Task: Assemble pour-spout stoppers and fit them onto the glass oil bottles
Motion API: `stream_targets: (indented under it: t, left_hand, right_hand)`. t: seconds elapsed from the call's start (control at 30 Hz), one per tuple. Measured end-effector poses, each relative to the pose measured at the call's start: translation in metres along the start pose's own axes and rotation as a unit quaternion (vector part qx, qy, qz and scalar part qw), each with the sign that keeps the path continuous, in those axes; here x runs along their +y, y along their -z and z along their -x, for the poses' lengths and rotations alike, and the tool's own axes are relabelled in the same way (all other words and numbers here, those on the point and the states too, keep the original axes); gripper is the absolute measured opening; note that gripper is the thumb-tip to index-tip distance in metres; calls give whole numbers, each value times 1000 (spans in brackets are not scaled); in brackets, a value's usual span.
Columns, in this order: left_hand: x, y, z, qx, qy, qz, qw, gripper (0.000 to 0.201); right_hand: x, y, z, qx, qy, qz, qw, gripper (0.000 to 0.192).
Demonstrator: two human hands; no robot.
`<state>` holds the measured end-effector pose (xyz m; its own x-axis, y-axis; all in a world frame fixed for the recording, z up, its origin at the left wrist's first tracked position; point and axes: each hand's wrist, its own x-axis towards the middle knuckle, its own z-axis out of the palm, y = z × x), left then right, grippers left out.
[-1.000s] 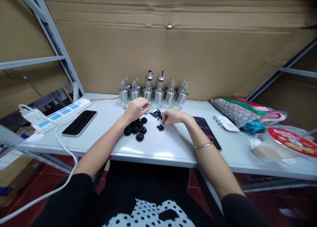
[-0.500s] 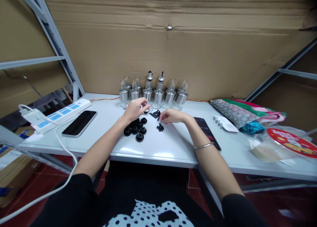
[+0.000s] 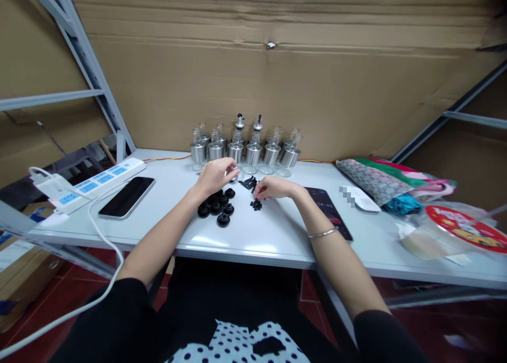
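Observation:
My left hand is closed, its fingers curled round a small shiny silver piece that they partly cover. It hovers above several black ribbed stoppers grouped on the table. My right hand has its fingertips pinched together at a little heap of small black parts; whatever lies between them is too small to make out. Between the hands lie thin black pieces. Behind stand several glass bottles with silver metal sleeves, and two silver-and-black pourers show at the top of the back row.
On the left of the table are a white power strip with a cable and a phone. Another phone lies beside my right forearm. Farther right are a white device, folded bags and a tape roll.
My right hand has moved slightly down and left, its fingertips now at the heap of small black parts. My left hand has barely shifted, still closed on the silver piece.

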<state>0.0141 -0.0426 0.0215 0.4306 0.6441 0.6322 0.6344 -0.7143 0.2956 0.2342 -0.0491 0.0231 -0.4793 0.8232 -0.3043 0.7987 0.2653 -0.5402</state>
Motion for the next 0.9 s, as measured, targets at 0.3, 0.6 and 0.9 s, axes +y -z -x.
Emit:
stream_targets:
  t: [0.3, 0.6, 0.9]
  left_hand:
    - [-1, 0, 0, -15, -11, -3, 1000, 15]
    - [-2, 0, 0, -17, -14, -8, 1000, 15]
    - [9, -5, -1, 24, 69, 186, 980, 17]
  right_hand:
    - [0, -1, 0, 9, -38, 20, 999, 10]
    - [-1, -3, -1, 7, -44, 20, 999, 14]
    - [-26, 2, 15, 121, 97, -125, 980, 32]
